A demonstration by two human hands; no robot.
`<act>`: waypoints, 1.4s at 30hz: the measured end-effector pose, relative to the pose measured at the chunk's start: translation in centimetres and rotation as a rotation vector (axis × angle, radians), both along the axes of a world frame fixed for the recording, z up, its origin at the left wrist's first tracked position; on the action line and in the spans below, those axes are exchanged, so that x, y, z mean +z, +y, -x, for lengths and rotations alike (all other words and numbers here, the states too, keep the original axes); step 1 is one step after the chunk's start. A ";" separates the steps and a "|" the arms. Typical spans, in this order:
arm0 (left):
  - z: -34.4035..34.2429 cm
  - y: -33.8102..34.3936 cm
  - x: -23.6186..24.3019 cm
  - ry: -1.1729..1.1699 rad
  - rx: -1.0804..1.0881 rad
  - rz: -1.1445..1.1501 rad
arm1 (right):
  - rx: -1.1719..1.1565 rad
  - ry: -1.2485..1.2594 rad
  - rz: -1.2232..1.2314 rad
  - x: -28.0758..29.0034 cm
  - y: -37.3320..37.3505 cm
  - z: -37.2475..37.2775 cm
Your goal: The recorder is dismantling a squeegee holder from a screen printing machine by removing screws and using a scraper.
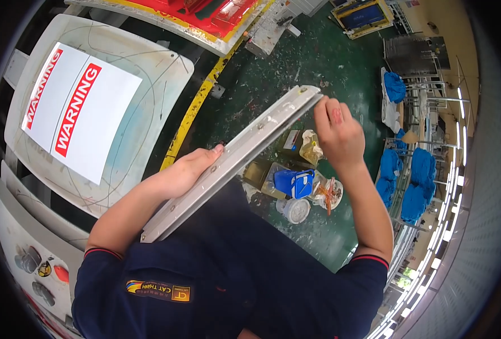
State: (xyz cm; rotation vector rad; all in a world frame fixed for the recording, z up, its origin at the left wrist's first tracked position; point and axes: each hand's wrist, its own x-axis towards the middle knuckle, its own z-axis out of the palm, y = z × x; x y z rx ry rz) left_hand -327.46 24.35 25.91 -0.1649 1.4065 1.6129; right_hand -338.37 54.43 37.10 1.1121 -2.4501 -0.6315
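A long grey metal bar (236,153), with bolts along its face and pale smears, slants in front of my chest from lower left to upper right. My left hand (189,171) grips it around the middle, the thumb showing on the near face and the other fingers hidden behind. At the upper right end, my right hand (339,131) is closed with curled fingers against the bar's tip. To the left, a white sheet (115,90) with red-and-white printed panels lies on a pale, stained board (166,70) with rounded corners.
On the green floor stand a blue container (294,182), a white tub (295,211) and several tins. A red screen frame (205,17) lies on a table at the top. Blue bundles (419,189) rest on racks at right. Small items sit on a white surface (19,226) at lower left.
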 end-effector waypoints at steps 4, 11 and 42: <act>2.6 -0.4 -0.3 0.039 0.115 0.034 | 0.001 0.117 0.130 0.0 -0.2 2.0; 2.7 -0.9 -1.3 0.282 0.114 0.031 | 0.104 0.090 0.063 1.7 -1.4 1.4; -5.2 -0.2 5.2 0.564 -0.031 0.171 | 0.291 -0.058 -0.014 2.3 -0.4 -10.0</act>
